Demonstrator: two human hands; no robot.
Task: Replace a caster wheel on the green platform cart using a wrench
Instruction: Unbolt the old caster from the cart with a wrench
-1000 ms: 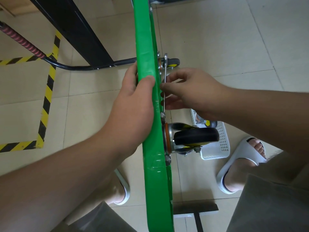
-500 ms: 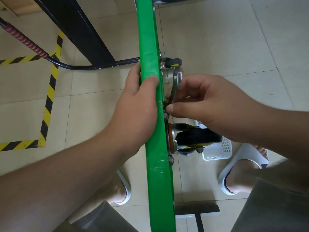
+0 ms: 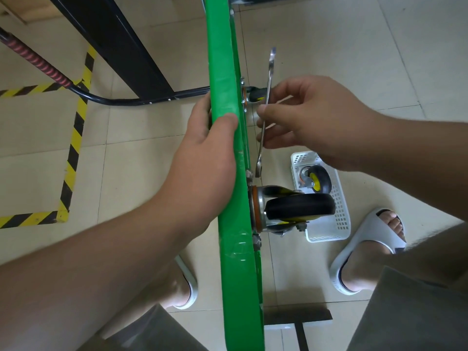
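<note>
The green cart stands on its edge, mid-frame. The left hand grips it. The right hand pinches the wrench, whose low end is just beside a bolt above the wheel. Next, I think, it must slip onto that bolt. No writing shows.

Glossy green cart deck, shiny metal wrench, perforated plastic basket.
</note>
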